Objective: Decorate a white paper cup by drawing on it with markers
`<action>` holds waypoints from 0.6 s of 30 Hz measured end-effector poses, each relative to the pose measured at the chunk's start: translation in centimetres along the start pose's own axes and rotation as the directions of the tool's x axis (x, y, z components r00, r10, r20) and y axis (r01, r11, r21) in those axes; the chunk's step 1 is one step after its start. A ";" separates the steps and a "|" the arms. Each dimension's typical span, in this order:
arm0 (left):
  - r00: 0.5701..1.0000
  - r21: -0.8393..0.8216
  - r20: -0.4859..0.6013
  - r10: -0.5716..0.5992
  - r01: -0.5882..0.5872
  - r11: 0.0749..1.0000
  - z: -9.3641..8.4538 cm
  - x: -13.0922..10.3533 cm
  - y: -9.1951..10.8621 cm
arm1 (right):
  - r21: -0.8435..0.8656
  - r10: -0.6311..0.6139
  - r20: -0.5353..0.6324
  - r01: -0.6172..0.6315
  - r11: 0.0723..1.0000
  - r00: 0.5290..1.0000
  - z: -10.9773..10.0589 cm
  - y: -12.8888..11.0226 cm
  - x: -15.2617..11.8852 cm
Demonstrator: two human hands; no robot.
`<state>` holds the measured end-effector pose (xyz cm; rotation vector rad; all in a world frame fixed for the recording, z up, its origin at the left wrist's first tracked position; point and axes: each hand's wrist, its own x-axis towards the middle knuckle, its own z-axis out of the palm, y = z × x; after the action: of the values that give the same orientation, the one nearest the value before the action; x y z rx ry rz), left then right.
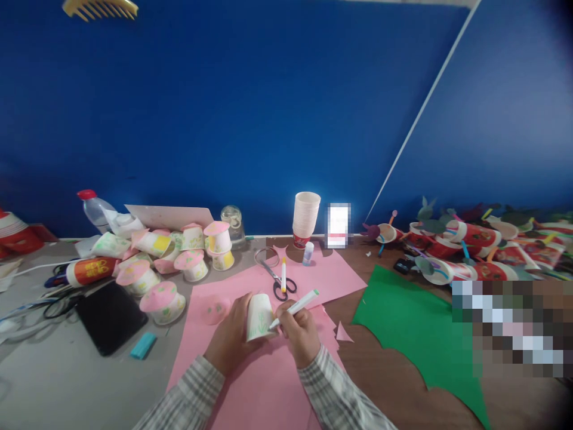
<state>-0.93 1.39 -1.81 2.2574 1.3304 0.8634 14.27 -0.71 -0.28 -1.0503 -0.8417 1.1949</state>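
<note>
Pink paper sheet first, biggest item under the hands: thin, flat, probably creases or slides if a wrist drags on it. Green paper sheet to the right, same light stuff, cut edge curved; best lifted by a corner. Stack of paper cups stands behind, tall and likely tippy; take it low down.

Scissors on the pink sheet, likely the heaviest, stiffest item near the hands; grab by the dark handle loops. White paper cup with green drawn marks is above the pink sheet, between the hands, tilted. Left hand has its fingers wrapped on the cup's left side, right side open to the pen. Cup should be very light, springy, easy to dent (soft squeeze only); hold near the rim or base, where it's stiffer, and off wet ink, which may smear.

Green-ended marker is pinched in the fingers of the right hand, tip at the cup wall. Rigid, light, smooth barrel, could roll in a loose grip; pinch close to the tip and press gently.
</note>
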 end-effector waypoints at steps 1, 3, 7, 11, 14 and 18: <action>1.000 -0.001 0.000 0.003 -0.003 1.000 0.0 0.0 0.0 | 0.000 -0.001 0.000 0.001 1.000 1.000 0.0 0.0 0.0; 1.000 -0.001 -0.004 0.006 -0.006 1.000 0.0 0.0 0.0 | 0.001 0.000 0.001 0.000 1.000 1.000 0.0 0.0 0.0; 1.000 0.000 0.007 -0.009 0.009 1.000 0.0 0.0 -0.1 | 0.008 0.003 0.003 -0.003 1.000 1.000 0.1 -0.1 -0.1; 1.000 -0.008 0.026 -0.018 0.018 1.000 -0.1 0.0 -0.1 | 0.007 -0.004 0.006 0.004 1.000 1.000 0.1 0.0 -0.2; 0.999 -0.010 0.032 -0.016 0.016 1.000 0.0 0.0 -0.1 | -0.004 -0.009 0.012 0.009 1.000 1.000 0.1 0.2 -0.2; 0.999 -0.003 0.034 -0.009 0.009 1.000 0.0 0.0 -0.1 | -0.016 -0.011 0.015 0.011 1.000 1.000 0.2 -0.1 -0.2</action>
<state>-1.02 1.44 -1.87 2.2520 1.3222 0.8198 14.10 -0.91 -0.09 -1.0501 -0.8689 1.1893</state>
